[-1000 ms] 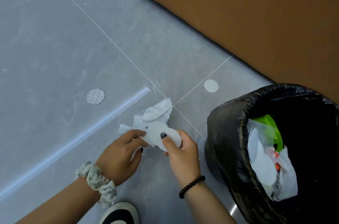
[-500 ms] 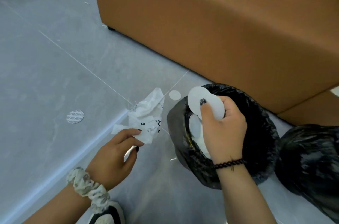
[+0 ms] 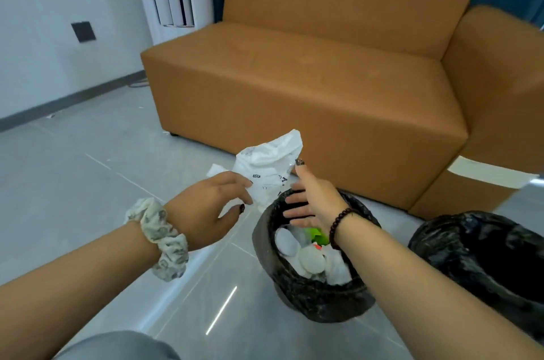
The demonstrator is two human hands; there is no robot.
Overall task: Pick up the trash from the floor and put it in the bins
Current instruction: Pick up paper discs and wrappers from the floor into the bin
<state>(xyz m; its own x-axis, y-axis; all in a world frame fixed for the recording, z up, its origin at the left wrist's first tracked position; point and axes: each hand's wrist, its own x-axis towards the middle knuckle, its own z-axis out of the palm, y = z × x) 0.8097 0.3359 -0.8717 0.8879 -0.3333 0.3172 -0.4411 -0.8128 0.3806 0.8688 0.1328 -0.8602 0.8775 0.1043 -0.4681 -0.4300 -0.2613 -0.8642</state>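
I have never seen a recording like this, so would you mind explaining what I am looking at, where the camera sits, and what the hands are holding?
There is no machine here: these are a person's two bare hands, filmed by a wide-angle camera worn on the head, looking forward and down. The left hand, with a scrunchie on its wrist, pinches a crumpled white wrapper with printed marks. The right hand, wearing a bead bracelet, is open above the nearer bin, its fingers spread and holding nothing. That bin has a black bag liner and already holds white discs and scraps plus something green. A second black-lined bin stands to the right. Both are on a grey tiled floor in front of a tan sofa.
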